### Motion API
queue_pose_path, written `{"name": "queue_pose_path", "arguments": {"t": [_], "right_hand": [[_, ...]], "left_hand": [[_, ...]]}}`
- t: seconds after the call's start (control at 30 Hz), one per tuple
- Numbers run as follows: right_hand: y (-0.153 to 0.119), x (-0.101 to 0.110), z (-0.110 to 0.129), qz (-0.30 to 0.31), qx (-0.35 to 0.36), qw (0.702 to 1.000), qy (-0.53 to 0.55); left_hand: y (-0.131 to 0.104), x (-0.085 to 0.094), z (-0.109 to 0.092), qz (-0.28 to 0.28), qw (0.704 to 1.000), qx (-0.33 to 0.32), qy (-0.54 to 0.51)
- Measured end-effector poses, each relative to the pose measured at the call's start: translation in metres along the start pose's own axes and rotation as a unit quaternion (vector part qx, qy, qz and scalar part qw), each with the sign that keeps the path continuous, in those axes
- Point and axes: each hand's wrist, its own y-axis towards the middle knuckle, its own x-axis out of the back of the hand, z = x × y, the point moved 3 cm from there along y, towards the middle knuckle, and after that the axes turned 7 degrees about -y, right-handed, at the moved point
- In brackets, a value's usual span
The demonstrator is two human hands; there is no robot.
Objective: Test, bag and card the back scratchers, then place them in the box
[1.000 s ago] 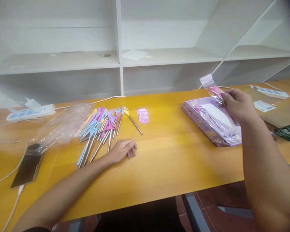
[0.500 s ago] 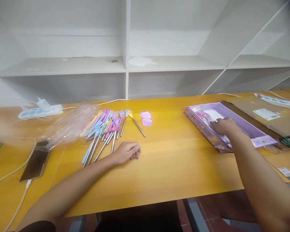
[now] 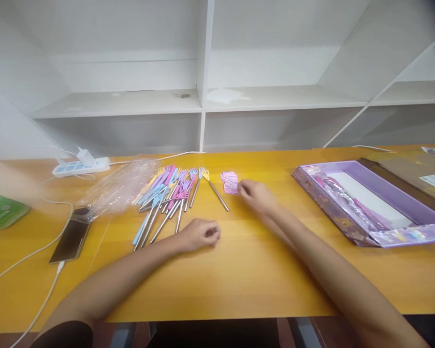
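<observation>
My left hand (image 3: 200, 235) rests on the table with its fingers loosely curled, nothing visible in them. Just beyond it lies a pile of back scratchers (image 3: 163, 191) with small hand-shaped heads, coloured grips and metal rods. My right hand (image 3: 256, 195) is at the right edge of a small stack of pink printed cards (image 3: 229, 182); its fingers are bent and partly blurred, so their hold on a card cannot be made out. A purple open box (image 3: 355, 166) stands to the right, holding back scratchers in clear wrapping (image 3: 351, 203).
A clear plastic bag (image 3: 119, 186) lies left of the pile. A phone (image 3: 70, 239) on a white cable, a power strip (image 3: 80, 166) and a green packet (image 3: 5, 210) are farther left. Cardboard (image 3: 409, 169) lies behind the box; white shelving (image 3: 203, 101) rises at the back.
My right hand has left the purple box and moved left to the pink cards. The left hand stays on the table, slightly turned. The view has shifted a little.
</observation>
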Motion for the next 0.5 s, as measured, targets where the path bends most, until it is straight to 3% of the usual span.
{"name": "queue_pose_path", "arguments": {"t": [0.1, 0.2, 0.4, 0.5], "right_hand": [[-0.004, -0.035, 0.028, 0.006, 0.008, 1.0, -0.008], [-0.009, -0.051, 0.039, 0.017, 0.014, 1.0, -0.022], [-0.005, -0.048, 0.045, 0.05, -0.021, 0.993, -0.108], [-0.005, -0.046, 0.045, 0.059, 0.014, 0.992, -0.108]], "left_hand": [[-0.001, -0.001, 0.002, 0.004, 1.0, 0.002, -0.011], [-0.001, 0.0, 0.002, 0.002, 1.0, 0.002, 0.014], [-0.001, -0.003, -0.009, 0.01, 0.998, -0.02, 0.061], [-0.003, 0.019, -0.028, -0.041, 0.994, -0.027, 0.094]]}}
